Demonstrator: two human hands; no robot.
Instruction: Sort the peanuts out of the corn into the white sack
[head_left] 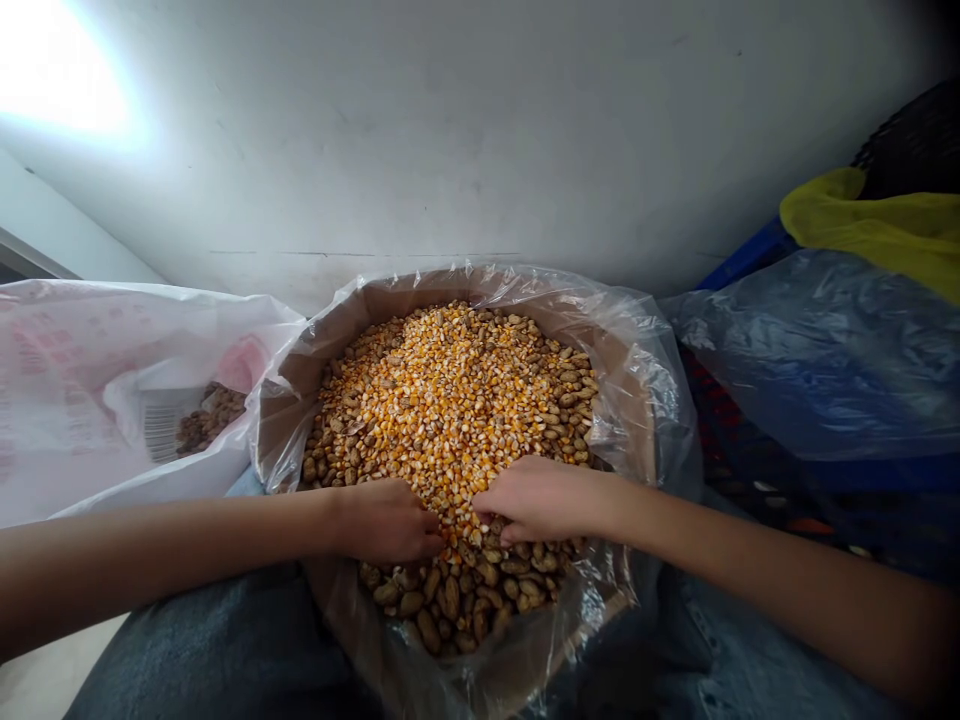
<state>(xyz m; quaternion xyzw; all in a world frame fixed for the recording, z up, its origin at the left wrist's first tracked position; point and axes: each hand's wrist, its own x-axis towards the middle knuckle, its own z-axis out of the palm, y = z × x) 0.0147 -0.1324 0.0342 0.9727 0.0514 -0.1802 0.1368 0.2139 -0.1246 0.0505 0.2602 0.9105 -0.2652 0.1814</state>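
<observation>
A cardboard box (pixel 349 335) lined with a transparent plastic bag sits in front of me, filled with a mixed heap. Yellow-orange dried corn kernels (pixel 442 410) lie mostly in the middle, and brown peanuts in their shells (pixel 450 600) ring them, showing most near me. My left hand (pixel 386 522) rests curled in the kernels at the near side of the heap. My right hand (pixel 544 500) lies with its fingers bent down into the same heap, almost meeting the left. Whether either hand has anything inside its fingers is hidden.
To the left, a white and pink printed plastic bag (pixel 90 400) holds more peanuts (pixel 210 420). To the right lie a blue plastic sheet (pixel 817 360), a yellow cloth (pixel 862 225) and a dark basket (pixel 911 145). A white wall (pixel 450 130) stands behind. My denim-covered legs (pixel 225 650) lie below.
</observation>
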